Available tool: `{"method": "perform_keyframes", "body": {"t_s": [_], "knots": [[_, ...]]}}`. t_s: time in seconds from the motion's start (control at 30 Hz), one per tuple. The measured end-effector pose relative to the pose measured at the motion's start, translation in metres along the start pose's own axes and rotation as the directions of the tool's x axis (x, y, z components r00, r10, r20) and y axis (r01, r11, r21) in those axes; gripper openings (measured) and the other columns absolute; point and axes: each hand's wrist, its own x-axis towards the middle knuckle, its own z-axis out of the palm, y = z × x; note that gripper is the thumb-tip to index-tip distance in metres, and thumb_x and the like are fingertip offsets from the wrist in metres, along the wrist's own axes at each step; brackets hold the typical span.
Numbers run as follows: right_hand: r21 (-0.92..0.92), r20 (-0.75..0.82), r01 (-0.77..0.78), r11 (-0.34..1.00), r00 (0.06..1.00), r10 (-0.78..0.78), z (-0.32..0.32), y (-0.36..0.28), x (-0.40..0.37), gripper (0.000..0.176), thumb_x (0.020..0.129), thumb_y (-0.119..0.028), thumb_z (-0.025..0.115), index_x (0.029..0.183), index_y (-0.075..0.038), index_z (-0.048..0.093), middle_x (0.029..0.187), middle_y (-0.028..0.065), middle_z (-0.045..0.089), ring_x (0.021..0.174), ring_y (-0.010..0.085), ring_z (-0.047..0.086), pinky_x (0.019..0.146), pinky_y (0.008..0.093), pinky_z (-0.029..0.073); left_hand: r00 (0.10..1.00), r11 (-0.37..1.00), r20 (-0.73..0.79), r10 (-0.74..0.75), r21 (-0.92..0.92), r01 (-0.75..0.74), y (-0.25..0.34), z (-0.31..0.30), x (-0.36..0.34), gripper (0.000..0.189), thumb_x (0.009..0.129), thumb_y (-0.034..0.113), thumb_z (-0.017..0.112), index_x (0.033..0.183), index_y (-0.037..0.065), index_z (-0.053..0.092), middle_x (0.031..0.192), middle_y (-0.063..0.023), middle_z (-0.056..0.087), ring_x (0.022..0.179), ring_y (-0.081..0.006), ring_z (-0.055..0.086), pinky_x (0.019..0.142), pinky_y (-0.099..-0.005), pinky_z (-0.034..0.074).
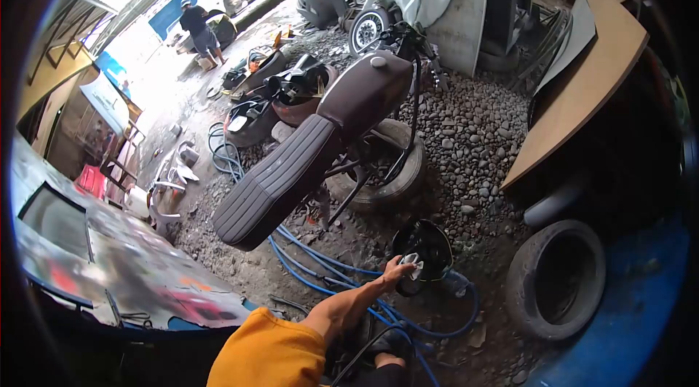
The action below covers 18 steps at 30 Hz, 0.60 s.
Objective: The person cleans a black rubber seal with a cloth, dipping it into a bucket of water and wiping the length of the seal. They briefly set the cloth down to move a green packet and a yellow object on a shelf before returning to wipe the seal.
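Note:
From the bottom of the view my left arm, in an orange sleeve, reaches out. My left hand (pixel 397 270) is closed around a crumpled whitish cloth (pixel 413 265). The cloth overlaps the near side of a dark, round open container (pixel 435 241) on the ground. Blue hoses (pixel 444 334) loop around and beneath my forearm. Beyond the hand stands a stripped motorcycle with a dark brown tank (pixel 371 88) and a ribbed brown seat (pixel 280 182). My right hand is out of view.
A tyre (pixel 393 183) lies under the motorcycle, another tyre (pixel 557 280) at the right. Gravel (pixel 473 139) spreads behind, below a leaning wooden panel (pixel 590 81). Tubs of parts (pixel 298 92) stand beyond the seat. A paint-smeared panel (pixel 131 256) lies left. A person (pixel 195 23) stands far back.

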Motion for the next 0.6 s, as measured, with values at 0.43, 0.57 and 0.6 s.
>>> {"method": "perform_keyframes", "body": {"t_s": [0.43, 0.57, 0.6], "knots": [[0.013, -0.086, -0.451, 0.892, 0.889, 0.45, -0.079, 0.155, -0.154, 0.047, 0.094, -0.035, 0.065, 0.1, 0.012, 0.065, 0.097, 0.026, 0.062, 0.093, 0.0423, 0.061, 0.082, 0.0487, 0.047, 0.998, 0.946, -0.036, -0.054, 0.319, 0.062, 0.064, 0.025, -0.013, 0.029, 0.082, 0.023, 0.073, 0.104, 0.006, 0.063, 0.094, -0.0079, 0.062, 0.088, -0.0223, 0.061, 0.074, -0.0411, 0.054], [0.081, -0.106, -0.732, 0.676, 0.668, 0.736, -0.069, 0.172, -0.272, 0.047, 0.094, -0.035, 0.065, 0.099, 0.012, 0.064, 0.097, 0.026, 0.062, 0.093, 0.0425, 0.061, 0.081, 0.0488, 0.047, 0.988, 0.997, 0.138, -0.067, 0.047, 0.061, 0.08, 0.028, -0.026, 0.025, 0.089, 0.024, 0.062, 0.106, 0.005, 0.063, 0.093, -0.0108, 0.063, 0.086, -0.0252, 0.064, 0.078, -0.0425, 0.057], [0.095, -0.1, -0.777, 0.622, 0.614, 0.783, -0.064, 0.167, -0.293, 0.047, 0.094, -0.035, 0.065, 0.099, 0.012, 0.064, 0.098, 0.026, 0.062, 0.093, 0.0425, 0.061, 0.081, 0.0488, 0.047, 0.989, 0.995, 0.116, -0.092, 0.035, 0.089, 0.073, 0.002, 0.003, 0.027, 0.089, 0.021, 0.061, 0.109, 0.003, 0.063, 0.095, -0.0123, 0.065, 0.087, -0.0268, 0.066, 0.078, -0.0425, 0.058]]}}
